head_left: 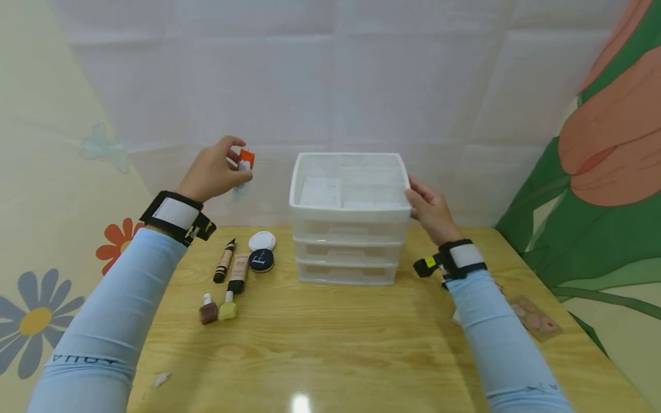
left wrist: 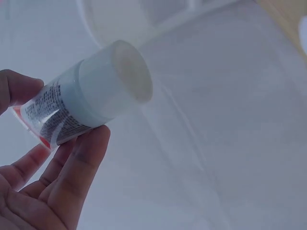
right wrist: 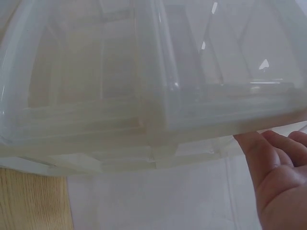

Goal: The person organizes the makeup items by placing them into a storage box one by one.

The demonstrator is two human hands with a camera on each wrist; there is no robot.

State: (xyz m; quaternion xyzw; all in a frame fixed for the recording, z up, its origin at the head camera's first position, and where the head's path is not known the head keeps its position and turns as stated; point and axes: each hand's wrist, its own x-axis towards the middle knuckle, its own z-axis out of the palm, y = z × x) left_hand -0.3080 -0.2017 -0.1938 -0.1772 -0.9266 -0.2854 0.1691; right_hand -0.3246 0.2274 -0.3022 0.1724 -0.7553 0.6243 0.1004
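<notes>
Because the left hand only pinched the tube, it risked slipping; the right hand seemingly gripped the drawer unit.

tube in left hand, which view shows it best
The left wrist view: the tube is large there, cap and printed side visible. The head view shows it small, orange end up, partly covered by the left hand. The right wrist view doesn't show it.
</notes>
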